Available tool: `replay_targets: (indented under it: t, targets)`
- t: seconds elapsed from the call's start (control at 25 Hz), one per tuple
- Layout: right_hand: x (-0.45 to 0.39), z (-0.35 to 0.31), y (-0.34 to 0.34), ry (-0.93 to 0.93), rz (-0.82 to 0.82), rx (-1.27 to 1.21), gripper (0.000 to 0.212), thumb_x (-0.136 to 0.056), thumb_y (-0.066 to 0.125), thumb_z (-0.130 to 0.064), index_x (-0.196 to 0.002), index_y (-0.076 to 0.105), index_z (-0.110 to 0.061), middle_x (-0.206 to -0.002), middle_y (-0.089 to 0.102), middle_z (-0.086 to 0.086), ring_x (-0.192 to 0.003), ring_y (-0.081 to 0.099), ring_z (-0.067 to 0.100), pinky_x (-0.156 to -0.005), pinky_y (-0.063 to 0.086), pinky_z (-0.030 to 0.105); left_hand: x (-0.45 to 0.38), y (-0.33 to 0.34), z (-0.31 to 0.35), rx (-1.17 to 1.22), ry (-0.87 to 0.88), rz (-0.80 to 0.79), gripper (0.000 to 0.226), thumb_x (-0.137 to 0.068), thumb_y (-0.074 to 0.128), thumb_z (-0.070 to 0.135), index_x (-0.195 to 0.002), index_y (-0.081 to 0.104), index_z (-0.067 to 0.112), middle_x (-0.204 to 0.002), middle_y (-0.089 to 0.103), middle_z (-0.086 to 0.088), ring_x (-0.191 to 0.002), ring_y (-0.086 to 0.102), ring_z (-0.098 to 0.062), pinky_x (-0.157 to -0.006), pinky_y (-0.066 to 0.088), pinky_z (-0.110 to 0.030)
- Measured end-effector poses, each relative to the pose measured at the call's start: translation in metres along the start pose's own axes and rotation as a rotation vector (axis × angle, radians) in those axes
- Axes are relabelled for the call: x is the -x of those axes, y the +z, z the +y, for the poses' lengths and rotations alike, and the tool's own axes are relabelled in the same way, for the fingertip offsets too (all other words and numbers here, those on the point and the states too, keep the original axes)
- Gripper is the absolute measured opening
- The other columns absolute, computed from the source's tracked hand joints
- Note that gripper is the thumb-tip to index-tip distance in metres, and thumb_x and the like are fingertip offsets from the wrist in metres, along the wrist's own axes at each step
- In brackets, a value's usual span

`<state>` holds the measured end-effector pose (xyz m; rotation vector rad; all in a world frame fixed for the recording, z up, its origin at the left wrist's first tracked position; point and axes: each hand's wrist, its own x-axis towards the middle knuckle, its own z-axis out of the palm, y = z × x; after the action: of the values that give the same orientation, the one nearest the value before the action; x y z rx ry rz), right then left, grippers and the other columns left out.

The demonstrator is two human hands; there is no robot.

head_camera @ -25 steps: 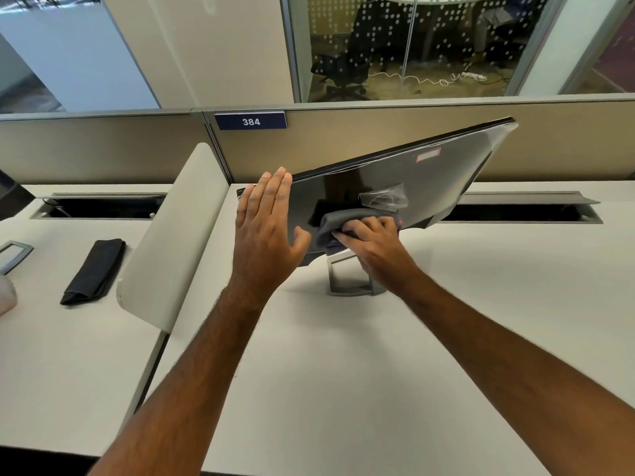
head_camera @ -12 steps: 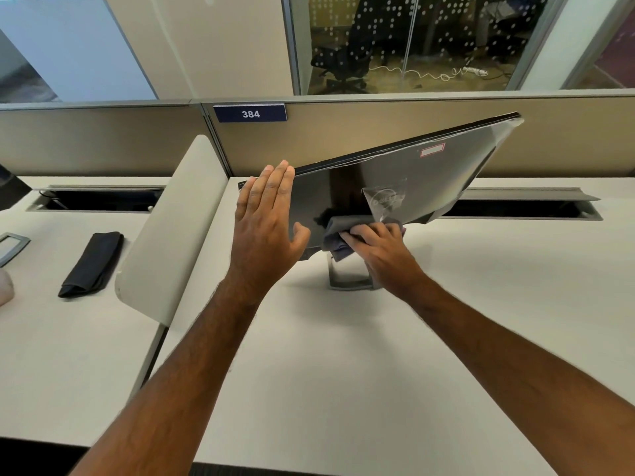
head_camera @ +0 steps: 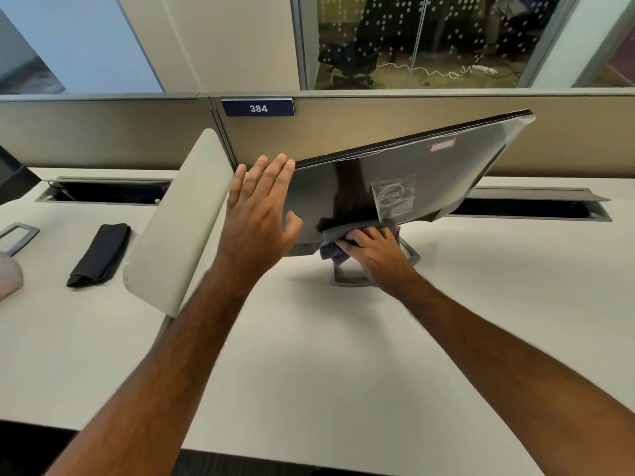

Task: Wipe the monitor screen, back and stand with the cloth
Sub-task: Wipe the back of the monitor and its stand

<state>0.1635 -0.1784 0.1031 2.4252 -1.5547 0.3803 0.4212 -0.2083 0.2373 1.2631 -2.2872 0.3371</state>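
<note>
The right hand [head_camera: 372, 250] has slid lower along the back of the monitor [head_camera: 429, 176] over the past second, carrying the grey cloth [head_camera: 338, 237] from beside the logo patch down to the panel's bottom edge, just above the stand [head_camera: 354, 278]. The left hand [head_camera: 259, 209] has stayed where it was, flat against the monitor's left end.

The monitor stands on a white desk [head_camera: 343, 355] with its glossy dark back turned toward the camera, the panel tilted so that its right end rises well above the left. A clear film square bearing a round logo [head_camera: 393, 195] sits near the middle of the back, and a small red-edged sticker [head_camera: 442, 146] lies near the upper right. The right hand's fingers are curled over the bunched cloth, pressing it against the lower rim of the panel; part of the cloth hangs below the knuckles in front of the stand's grey metal frame. The left hand is spread, fingers straight and together pointing up past the top corner, thumb splayed against the back surface.

Behind the desk runs a tan partition [head_camera: 412, 121] carrying a blue plate numbered 384 [head_camera: 257, 108]. A pale rounded divider [head_camera: 178, 228] separates this desk from the next one to the left, where a folded dark cloth [head_camera: 99, 255] lies flat. Long cable slots [head_camera: 529, 206] open in the desktops along the partition, one behind the monitor's right side and one on the neighbouring desk.
</note>
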Motion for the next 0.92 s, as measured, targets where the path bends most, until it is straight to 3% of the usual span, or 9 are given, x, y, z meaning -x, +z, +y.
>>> replay_targets:
  t: [0.12, 0.28, 0.36, 0.52, 0.68, 0.8, 0.92]
  targets:
    - [0.001, 0.005, -0.012, 0.039, 0.129, -0.025, 0.062, -0.085, 0.074, -0.008, -0.143, 0.054, -0.016, -0.131, 0.057, 0.008, -0.109, 0.055, 0.029, -0.088, 0.049, 0.043, 0.013, -0.004, -0.018, 0.086, -0.092, 0.053, 0.069, -0.096, 0.053, 0.029, -0.159, 0.035, 0.007, -0.166, 0.035, -0.01, -0.157, 0.026, -0.025, -0.13, 0.014, -0.039]
    - [-0.027, -0.014, -0.031, 0.07, 0.348, -0.112, 0.049, -0.097, 0.059, -0.002, -0.145, 0.051, -0.007, -0.133, 0.058, 0.013, -0.112, 0.057, 0.03, -0.096, 0.05, 0.04, 0.019, -0.001, -0.014, 0.306, -0.157, 0.064, 0.071, -0.096, 0.061, 0.019, -0.159, 0.032, 0.003, -0.167, 0.032, -0.01, -0.155, 0.029, -0.021, -0.125, 0.019, -0.02]
    - [-0.041, -0.022, -0.032, 0.038, 0.367, -0.102, 0.051, -0.096, 0.06, -0.003, -0.145, 0.051, -0.008, -0.132, 0.058, 0.011, -0.112, 0.055, 0.028, -0.096, 0.047, 0.038, 0.018, 0.001, -0.008, 0.356, -0.194, 0.082, 0.071, -0.095, 0.064, 0.017, -0.158, 0.034, 0.002, -0.166, 0.034, -0.011, -0.154, 0.031, -0.02, -0.123, 0.017, -0.013]
    - [-0.03, -0.021, -0.005, -0.176, 0.117, 0.006, 0.06, -0.084, 0.075, -0.01, -0.141, 0.056, -0.015, -0.129, 0.058, 0.004, -0.112, 0.054, 0.025, -0.097, 0.047, 0.037, 0.02, -0.001, -0.015, 0.379, -0.178, 0.071, 0.069, -0.096, 0.064, 0.013, -0.158, 0.035, 0.004, -0.165, 0.037, -0.008, -0.153, 0.033, -0.017, -0.122, 0.019, -0.013]
    - [-0.012, -0.008, 0.01, -0.135, 0.003, 0.018, 0.065, -0.075, 0.082, -0.011, -0.137, 0.06, -0.015, -0.125, 0.058, 0.003, -0.107, 0.057, 0.025, -0.096, 0.05, 0.039, 0.02, -0.005, -0.019, 0.411, -0.16, 0.068, 0.066, -0.096, 0.063, 0.009, -0.158, 0.038, 0.005, -0.164, 0.039, -0.007, -0.152, 0.035, -0.015, -0.121, 0.024, -0.014]
    - [-0.016, -0.009, 0.0, -0.1, 0.111, -0.069, 0.056, -0.081, 0.075, -0.003, -0.135, 0.062, -0.011, -0.124, 0.06, 0.006, -0.104, 0.056, 0.025, -0.096, 0.051, 0.038, 0.018, -0.006, -0.02, 0.493, -0.188, 0.099, 0.062, -0.096, 0.061, 0.005, -0.155, 0.043, 0.006, -0.161, 0.044, -0.005, -0.15, 0.04, -0.014, -0.121, 0.03, -0.02]
    - [-0.037, -0.022, -0.034, 0.037, 0.375, -0.247, 0.045, -0.092, 0.059, 0.005, -0.136, 0.06, -0.004, -0.126, 0.06, 0.014, -0.11, 0.055, 0.031, -0.101, 0.048, 0.039, 0.017, -0.008, -0.02, 0.636, -0.284, 0.098, 0.06, -0.097, 0.06, 0.005, -0.155, 0.044, 0.008, -0.158, 0.048, -0.003, -0.146, 0.044, -0.012, -0.118, 0.037, -0.021]
